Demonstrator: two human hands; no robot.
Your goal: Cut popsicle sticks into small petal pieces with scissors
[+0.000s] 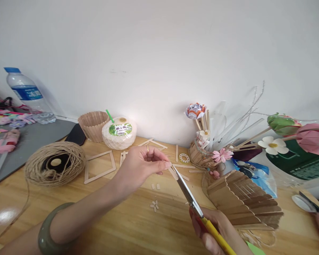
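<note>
I see a short, pale wooden stick [172,172] pinched at its upper end between the fingertips of the left hand [142,164], slanting down to the right just above the wooden surface [117,226]. The scissors [191,200] have long grey blades and a yellow handle (with some red near the grip); they are held in the right hand [215,230], and the blade tips meet the stick right beside the left fingertips.
</note>
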